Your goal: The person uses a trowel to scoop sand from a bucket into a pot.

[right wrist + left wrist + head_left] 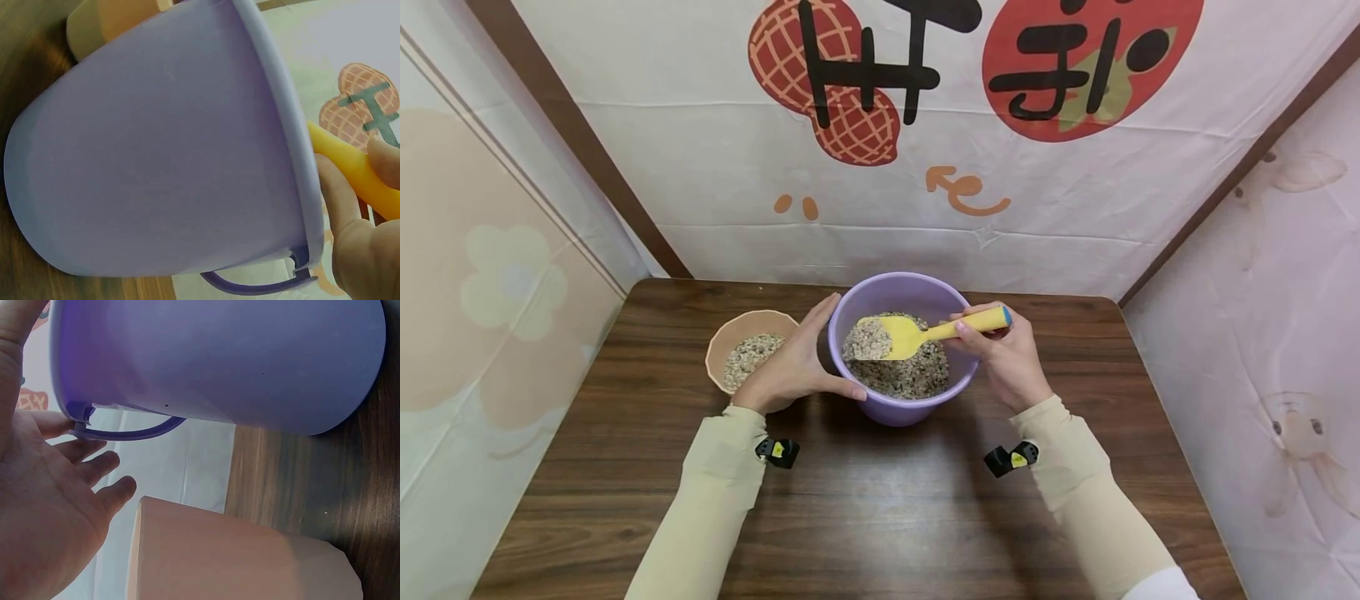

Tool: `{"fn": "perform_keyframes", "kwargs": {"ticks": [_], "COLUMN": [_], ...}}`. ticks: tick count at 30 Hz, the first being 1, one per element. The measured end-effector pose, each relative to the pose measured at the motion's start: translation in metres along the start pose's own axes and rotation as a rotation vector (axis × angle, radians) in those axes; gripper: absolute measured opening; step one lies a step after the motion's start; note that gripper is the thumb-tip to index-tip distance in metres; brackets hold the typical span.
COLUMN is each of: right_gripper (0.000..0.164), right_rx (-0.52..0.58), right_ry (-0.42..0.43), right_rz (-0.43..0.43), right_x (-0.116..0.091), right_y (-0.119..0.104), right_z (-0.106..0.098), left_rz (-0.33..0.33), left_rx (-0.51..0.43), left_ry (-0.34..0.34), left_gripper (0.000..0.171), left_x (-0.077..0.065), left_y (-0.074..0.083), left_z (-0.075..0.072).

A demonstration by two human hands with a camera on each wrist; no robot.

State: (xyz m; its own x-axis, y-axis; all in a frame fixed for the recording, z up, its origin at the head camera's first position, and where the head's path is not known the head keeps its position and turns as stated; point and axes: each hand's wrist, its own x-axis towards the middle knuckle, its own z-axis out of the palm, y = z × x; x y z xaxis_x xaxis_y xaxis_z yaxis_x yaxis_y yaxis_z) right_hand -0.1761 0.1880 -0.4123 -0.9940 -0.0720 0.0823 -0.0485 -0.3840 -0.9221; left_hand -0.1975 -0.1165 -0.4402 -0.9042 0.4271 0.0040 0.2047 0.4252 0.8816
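Observation:
A purple bucket [898, 412] stands on the table, holding fine beige-and-dark grains [917, 382]. Over its opening, a yellow shovel [906, 336] carries a heap of paler grains on its blade. My right hand [1013, 360] pinches the shovel's handle at the bucket's right rim. Along the left side, my left hand [793, 367] touches the bucket with its thumb on the near rim and its fingers spread toward the back. In the left wrist view, those fingers lie fairly straight beside the bucket's handle [140, 434]. Part of the rim is hidden behind the hands.
Left of the bucket stands a peach bowl [718, 350] with similar grains, partly covered by my left hand and wrist. The dark wooden table [887, 517] ends at a white printed cloth [700, 167] at the back. More printed cloths hang on both sides.

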Motion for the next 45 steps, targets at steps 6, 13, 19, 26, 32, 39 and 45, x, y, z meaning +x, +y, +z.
{"fn": "perform_keyframes", "kwargs": {"ticks": [6, 13, 19, 26, 32, 39, 45], "right_gripper": [0.017, 0.016, 0.016, 0.015, 0.015, 0.015, 0.017], "right_rx": [0.112, 0.154, 0.154, 0.139, 0.159, 0.169, 0.158], "right_ry": [0.054, 0.088, 0.102, 0.115, 0.114, 0.102, 0.104], "right_rz": [-0.043, -0.073, -0.067, -0.058, -0.071, -0.081, -0.078], "right_x": [-0.003, -0.004, -0.007, -0.009, -0.009, -0.009, -0.010], "right_y": [-0.007, -0.015, -0.015, -0.015, -0.015, -0.017, -0.020], "right_z": [-0.004, -0.011, -0.019, -0.022, -0.021, -0.019, -0.019], "left_rz": [-0.012, -0.020, -0.014, -0.011, -0.008, -0.020, -0.013], "left_rx": [-0.006, -0.022, -0.022, -0.023, -0.007, 0.110, 0.220], "left_ry": [-0.008, -0.004, -0.006, -0.005, -0.009, -0.014, 0.024], "left_gripper": [0.144, 0.145, 0.145, 0.144, 0.146, 0.149, 0.146], "left_x": [0.000, -0.001, -0.001, -0.001, 0.000, -0.006, -0.020], "left_y": [0.001, 0.002, 0.002, 0.002, 0.003, 0.007, 0.009], "left_z": [0.001, 0.000, 0.000, 0.001, 0.000, -0.013, -0.037]}}
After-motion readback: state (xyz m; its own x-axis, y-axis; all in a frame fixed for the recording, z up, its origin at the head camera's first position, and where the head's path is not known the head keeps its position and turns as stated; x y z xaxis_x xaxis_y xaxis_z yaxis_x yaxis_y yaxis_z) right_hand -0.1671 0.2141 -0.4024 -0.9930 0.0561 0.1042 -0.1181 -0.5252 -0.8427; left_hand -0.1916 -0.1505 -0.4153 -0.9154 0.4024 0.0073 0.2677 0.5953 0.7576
